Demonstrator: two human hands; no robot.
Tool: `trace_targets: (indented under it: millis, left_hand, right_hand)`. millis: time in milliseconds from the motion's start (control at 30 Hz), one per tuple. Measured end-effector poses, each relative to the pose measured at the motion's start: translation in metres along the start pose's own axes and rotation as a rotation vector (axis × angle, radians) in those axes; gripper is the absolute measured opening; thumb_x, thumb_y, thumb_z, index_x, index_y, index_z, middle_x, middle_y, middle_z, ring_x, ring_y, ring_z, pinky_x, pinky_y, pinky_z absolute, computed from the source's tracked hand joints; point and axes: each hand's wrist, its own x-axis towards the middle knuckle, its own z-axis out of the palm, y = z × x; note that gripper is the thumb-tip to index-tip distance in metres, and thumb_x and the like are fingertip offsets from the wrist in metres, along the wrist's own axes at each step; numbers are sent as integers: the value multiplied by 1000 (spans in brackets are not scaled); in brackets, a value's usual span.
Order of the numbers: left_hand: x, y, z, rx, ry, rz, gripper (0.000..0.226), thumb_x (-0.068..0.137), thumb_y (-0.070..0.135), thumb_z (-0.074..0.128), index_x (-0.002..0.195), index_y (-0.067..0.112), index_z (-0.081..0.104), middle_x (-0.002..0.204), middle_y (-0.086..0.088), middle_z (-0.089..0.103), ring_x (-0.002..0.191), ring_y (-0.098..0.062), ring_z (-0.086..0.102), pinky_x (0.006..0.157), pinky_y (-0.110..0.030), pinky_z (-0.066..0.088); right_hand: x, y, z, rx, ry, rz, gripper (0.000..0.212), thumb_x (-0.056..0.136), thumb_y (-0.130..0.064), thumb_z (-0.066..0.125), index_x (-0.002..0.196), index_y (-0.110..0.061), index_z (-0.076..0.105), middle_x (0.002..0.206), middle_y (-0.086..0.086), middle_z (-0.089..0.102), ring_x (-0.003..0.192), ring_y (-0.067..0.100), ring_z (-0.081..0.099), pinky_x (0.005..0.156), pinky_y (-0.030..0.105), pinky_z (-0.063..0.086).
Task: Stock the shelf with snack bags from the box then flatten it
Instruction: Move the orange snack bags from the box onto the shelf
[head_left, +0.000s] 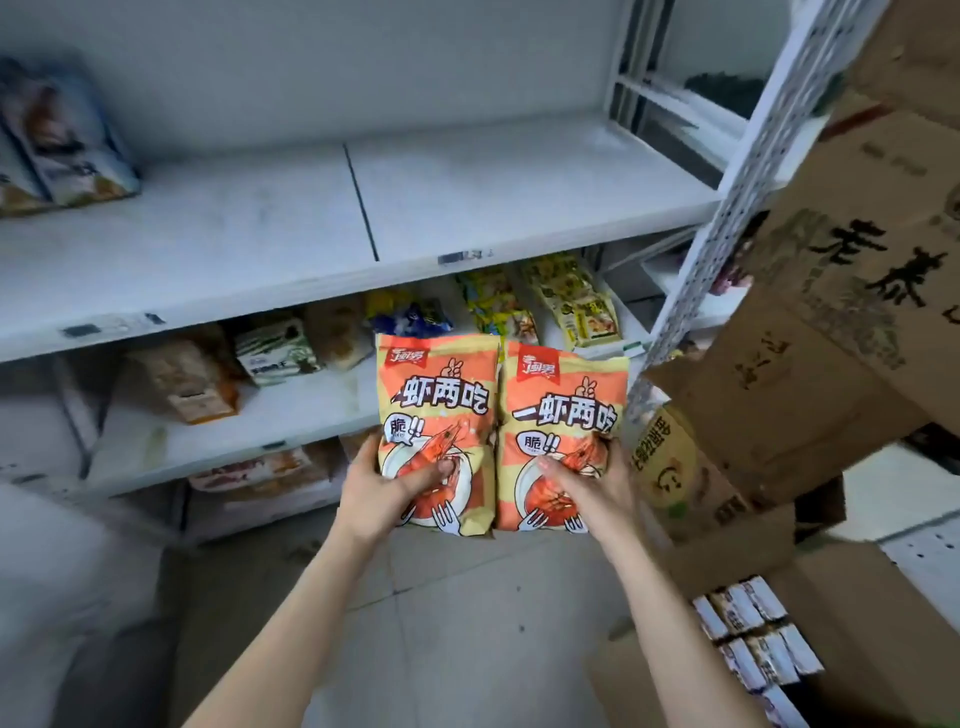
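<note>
On my feed the left hand grips the lower half of a glossy orange-and-yellow plastic snack bag with a shrimp print. The thumb lies across the front and the fingers wrap the left edge. The right hand pinches a second matching bag the same way, thumb on the printed plate, fingers round the right edge. Both bags are puffy pillow shapes with crimped top seams. They are upright, side by side with edges touching, held in the air in front of the lower shelves. Above them I see a flat white shelf board, matte and scuffed, with a dark seam down its middle. Blue-grey foil pouches stand at its far left. A perforated white metal upright runs diagonally on the right. Beside it is a brown corrugated cardboard box with black printed characters. Yellow-green packets lean on the shelf behind the bags. Lower right, an open carton holds small pale packs, too blurred for me to identify, maybe wrapped sachets.
</note>
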Motion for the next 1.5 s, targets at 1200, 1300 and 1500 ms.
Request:
trace_targets:
  millis: [1200,1300,1500]
  left_hand:
    - [292,203,-321,42,424,243,67,48,50,92,103,34,58,105,10,70,97,-15,68,89,-38,56]
    - [337,216,-340,35,440,258,68,55,42,93,112,30,58,104,11,69,98,-12,67,87,-36,56]
    - [423,233,-374,111,475,340,77,54,45,92,121,23,61,108,9,68,100,-13,65,88,-29,51]
  right_hand:
    - [236,-257,425,-72,-268,-262,96,45,-68,82,127,-28,52,120,-7,67,109,17,64,97,44,52]
    - [274,-266,463,-37,-255,-279,97,42,-69,84,125,-29,55,118,-8,68,108,16,65,97,42,53]
    - [344,-273,529,-3,-231,-315,90,45,-62,86,123,-29,55,116,-8,68,106,16,65,98,39,52]
